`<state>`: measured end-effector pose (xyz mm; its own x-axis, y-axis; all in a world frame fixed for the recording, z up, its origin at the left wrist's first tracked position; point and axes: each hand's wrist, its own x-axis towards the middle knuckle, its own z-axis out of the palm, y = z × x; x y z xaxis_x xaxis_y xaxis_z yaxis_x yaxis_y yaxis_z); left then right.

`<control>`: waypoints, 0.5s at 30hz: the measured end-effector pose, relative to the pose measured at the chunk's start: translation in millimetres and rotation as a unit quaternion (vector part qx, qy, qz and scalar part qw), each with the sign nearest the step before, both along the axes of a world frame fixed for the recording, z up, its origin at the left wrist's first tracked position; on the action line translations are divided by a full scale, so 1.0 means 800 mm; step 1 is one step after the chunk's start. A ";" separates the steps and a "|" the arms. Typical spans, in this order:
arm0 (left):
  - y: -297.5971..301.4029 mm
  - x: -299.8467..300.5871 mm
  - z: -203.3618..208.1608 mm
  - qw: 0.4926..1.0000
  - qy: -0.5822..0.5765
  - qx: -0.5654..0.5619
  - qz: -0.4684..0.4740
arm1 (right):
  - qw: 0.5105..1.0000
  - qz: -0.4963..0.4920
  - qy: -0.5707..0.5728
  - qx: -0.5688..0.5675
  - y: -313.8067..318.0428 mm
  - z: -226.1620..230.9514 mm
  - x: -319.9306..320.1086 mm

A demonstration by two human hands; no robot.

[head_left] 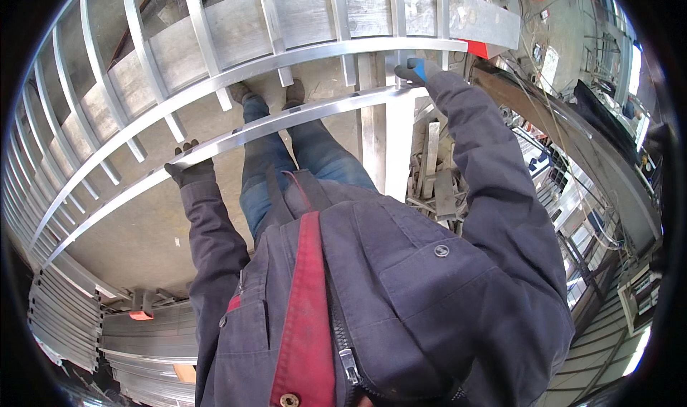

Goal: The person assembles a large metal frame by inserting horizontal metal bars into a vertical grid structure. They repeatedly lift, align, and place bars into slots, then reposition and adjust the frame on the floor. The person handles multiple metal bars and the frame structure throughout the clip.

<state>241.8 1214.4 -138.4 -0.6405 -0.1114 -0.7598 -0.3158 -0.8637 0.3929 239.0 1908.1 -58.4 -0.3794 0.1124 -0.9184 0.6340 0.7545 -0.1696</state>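
Note:
A long railing of bright bare metal, with many upright bars, stretches across the upper left of the head view. Its near rail (pixel 286 117) passes in front of my legs. My left hand (pixel 192 165), in a dark glove, is closed around this rail, fingertips showing past its far side. At the rail's right end, my right hand (pixel 413 71), in a dark glove with a blue patch, is closed on the metal; the bar hides part of its grip. A second rail (pixel 286 58) runs parallel beyond, joined to the bars (pixel 200 27).
A wide flat metal beam (pixel 300 13) lies beneath the bars. Metal offcuts (pixel 436 171) are piled under my right arm. A red box (pixel 486 47) stands at the upper right, near cables and a dark steel beam (pixel 565 113). Stacked metal lengths (pixel 150 328) lie lower left.

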 end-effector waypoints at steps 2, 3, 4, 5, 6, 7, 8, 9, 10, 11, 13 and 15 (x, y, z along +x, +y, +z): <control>-0.002 0.002 -0.001 1.000 0.004 0.005 0.002 | 0.999 -0.048 0.009 -0.023 0.001 0.000 0.003; -0.001 0.004 -0.002 1.000 0.004 0.001 0.000 | 0.999 -0.047 -0.003 -0.013 0.001 0.001 0.003; -0.001 0.004 -0.002 1.000 0.015 0.002 -0.008 | 0.998 -0.054 -0.010 -0.015 0.001 0.002 0.002; 0.000 0.004 -0.003 1.000 0.012 0.004 0.002 | 0.997 -0.068 -0.009 -0.027 0.001 0.002 0.001; 0.001 0.004 -0.002 1.000 0.018 0.012 0.004 | 0.998 -0.060 -0.020 -0.021 0.000 0.003 0.000; 0.002 0.003 -0.001 1.000 0.013 0.005 0.011 | 0.998 -0.058 -0.022 -0.025 0.000 0.004 -0.002; 0.004 0.002 0.000 1.000 0.024 0.018 0.008 | 0.998 -0.062 -0.025 -0.021 0.001 0.003 -0.003; 0.006 0.000 0.002 1.000 0.022 0.015 0.009 | 0.997 -0.063 -0.025 -0.027 0.001 0.003 -0.003; 0.009 -0.001 0.004 1.000 -0.001 -0.007 0.024 | 0.997 -0.068 -0.026 -0.026 0.002 0.002 -0.003; 0.010 -0.002 0.007 1.000 0.016 0.003 0.011 | 0.996 -0.078 -0.029 -0.030 0.003 -0.001 -0.002; 0.015 -0.002 0.012 1.000 0.011 -0.017 0.014 | 0.997 -0.068 -0.015 -0.042 0.007 -0.007 0.003; 0.020 -0.003 0.014 0.999 0.003 -0.027 0.022 | 0.995 -0.082 0.007 -0.054 0.011 -0.015 0.010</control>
<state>239.6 1230.2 -127.0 -0.6378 -0.1807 -0.7487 -0.2751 -0.8545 0.4406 247.3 1916.9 -70.7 -0.3774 0.0758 -0.9230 0.7446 0.6174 -0.2537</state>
